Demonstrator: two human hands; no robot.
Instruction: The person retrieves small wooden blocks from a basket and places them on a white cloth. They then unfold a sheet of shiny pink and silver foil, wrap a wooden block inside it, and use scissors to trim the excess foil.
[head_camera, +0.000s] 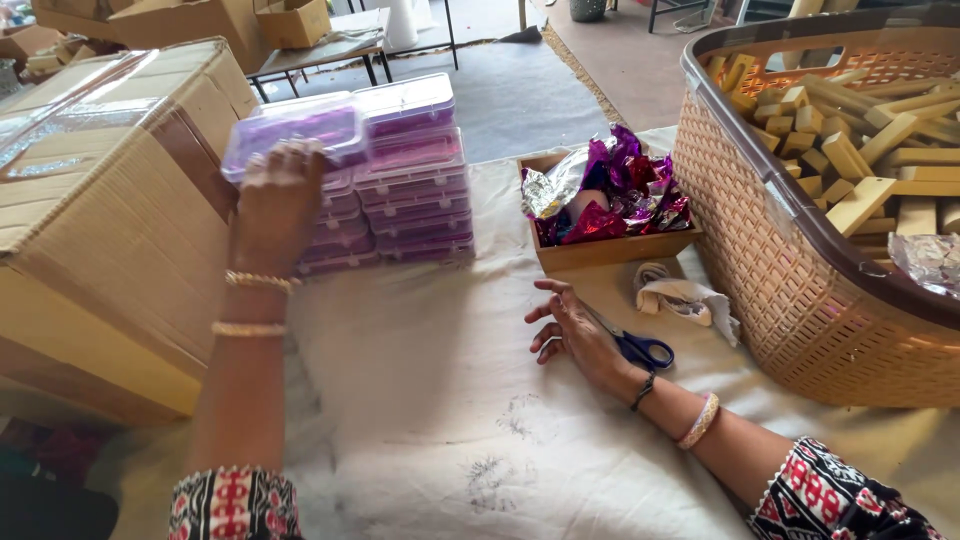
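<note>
left hand closed on top purple box, at left stack beside carton | right hand open, flat on cloth, seemingly empty, by scissors | tip: seat box square on stack, keep right hand bracing

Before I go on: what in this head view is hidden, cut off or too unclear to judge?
- Left hand: the fingers lie over the top clear purple plastic box; the grip is hidden.
- Blue-handled scissors: the blades are behind the right hand.
- Brown woven plastic basket of wooden blocks: cut off by the right edge.
- Wooden tray: its contents are buried under shiny purple foil wrappers.
- Cardboard carton: cut off by the left edge.
</note>
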